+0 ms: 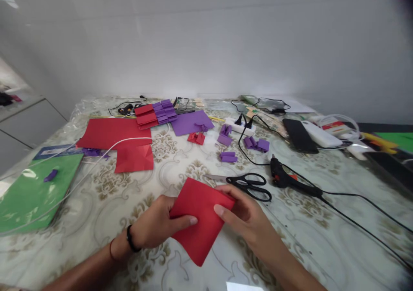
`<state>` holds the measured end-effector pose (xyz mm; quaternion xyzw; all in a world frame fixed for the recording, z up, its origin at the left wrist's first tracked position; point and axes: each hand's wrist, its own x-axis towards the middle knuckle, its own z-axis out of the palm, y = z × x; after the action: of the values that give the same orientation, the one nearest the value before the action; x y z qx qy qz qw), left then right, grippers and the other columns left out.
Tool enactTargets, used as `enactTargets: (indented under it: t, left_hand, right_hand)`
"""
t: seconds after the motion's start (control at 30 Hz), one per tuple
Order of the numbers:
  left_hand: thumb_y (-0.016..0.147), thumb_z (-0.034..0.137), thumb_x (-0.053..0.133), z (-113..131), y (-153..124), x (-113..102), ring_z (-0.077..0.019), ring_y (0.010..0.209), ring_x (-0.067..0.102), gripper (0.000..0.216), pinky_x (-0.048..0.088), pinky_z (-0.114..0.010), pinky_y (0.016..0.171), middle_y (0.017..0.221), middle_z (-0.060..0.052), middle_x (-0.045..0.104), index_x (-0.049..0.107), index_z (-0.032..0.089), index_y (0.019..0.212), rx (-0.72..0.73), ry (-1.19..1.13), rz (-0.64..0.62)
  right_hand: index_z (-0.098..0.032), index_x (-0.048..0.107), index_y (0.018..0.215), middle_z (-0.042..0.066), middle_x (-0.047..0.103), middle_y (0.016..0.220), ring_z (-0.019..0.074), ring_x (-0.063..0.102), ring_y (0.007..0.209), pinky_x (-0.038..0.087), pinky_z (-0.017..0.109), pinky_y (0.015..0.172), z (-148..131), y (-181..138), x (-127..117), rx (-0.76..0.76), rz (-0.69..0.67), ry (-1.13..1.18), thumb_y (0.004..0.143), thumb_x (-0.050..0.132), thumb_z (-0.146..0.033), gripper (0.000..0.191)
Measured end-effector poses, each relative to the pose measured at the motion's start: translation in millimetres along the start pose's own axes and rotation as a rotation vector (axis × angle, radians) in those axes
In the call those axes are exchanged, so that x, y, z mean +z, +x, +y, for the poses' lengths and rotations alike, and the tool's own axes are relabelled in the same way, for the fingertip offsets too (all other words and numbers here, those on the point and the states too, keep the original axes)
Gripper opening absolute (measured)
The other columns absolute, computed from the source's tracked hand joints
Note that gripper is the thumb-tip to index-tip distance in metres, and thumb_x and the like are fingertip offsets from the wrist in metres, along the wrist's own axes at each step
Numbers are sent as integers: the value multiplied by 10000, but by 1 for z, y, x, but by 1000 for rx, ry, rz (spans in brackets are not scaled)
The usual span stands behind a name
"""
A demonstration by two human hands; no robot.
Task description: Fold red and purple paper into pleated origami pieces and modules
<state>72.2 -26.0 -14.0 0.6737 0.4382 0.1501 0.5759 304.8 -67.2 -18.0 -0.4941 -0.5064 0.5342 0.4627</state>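
Note:
A square of red paper [204, 207] is held up over the table, tilted, between both my hands. My left hand [161, 222] grips its left edge, thumb lying on the front and fingers hidden behind. At the right edge, my right hand [240, 213] pinches the sheet with thumb in front and fingers behind. Just beyond the paper lie black-handled scissors [247, 182], partly covered by my right hand's side. Further right rests a black hot glue gun [284, 177]. Several folded purple paper pieces [228, 156] and a small folded red piece [196, 138] sit behind.
Red sheets [118, 131] and a purple sheet [187, 125] lie at the back left. A green pack [38, 192] is on the left, with a white cable [106, 151] across it. A power strip [240, 126], a black phone [300, 135] and cords occupy the right.

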Motion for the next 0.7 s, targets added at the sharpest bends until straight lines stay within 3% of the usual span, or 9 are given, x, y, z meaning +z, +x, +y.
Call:
enactTargets:
  t: [0.1,0.23,0.37,0.53,0.6,0.7]
  left_hand:
    - [911,479,669,-4,-1,3,-114,616,505,357,376,-203,553,737,-8,656,676,133,820,-19,-101,7]
    - [945,509,635,-4,-3,4,-114,615,506,395,362,-201,547,747,-19,662,681,133,835,-19,-132,-59]
    - [973,542,590,-5,-3,3,-134,654,552,423,400,-214,585,803,-36,691,699,139,906,6,-159,-72]
    - [981,549,559,-5,-1,0,-135,649,527,451,391,-221,577,759,-30,650,645,143,804,40,-68,-26]
    - [976,550,549,-5,0,-1,-135,642,505,455,382,-225,571,734,-21,614,603,151,766,38,-31,-5]
    - [975,547,526,-3,1,-2,-123,620,436,464,333,-227,549,683,6,514,496,175,699,48,41,26]
  right_hand:
    - [-198,736,992,82,767,978,269,712,936,582,362,812,0,0,3,90,-126,30,903,733,-552,365]
    - [-182,725,886,80,770,915,261,712,866,578,355,769,3,-1,5,140,-114,25,890,734,-584,403]
    - [-180,732,889,77,774,901,253,709,826,576,353,739,2,1,5,140,-90,5,879,737,-598,419]
    - [-191,757,962,74,784,957,253,723,879,583,354,784,-2,3,3,61,-131,-43,933,683,-584,401]
    - [-208,764,1059,76,785,1005,248,727,905,586,360,817,-6,5,-7,-17,-97,-134,980,605,-595,426]
    - [-229,765,1115,79,787,996,252,736,914,591,375,851,-16,19,-42,-151,132,-383,1001,541,-618,463]
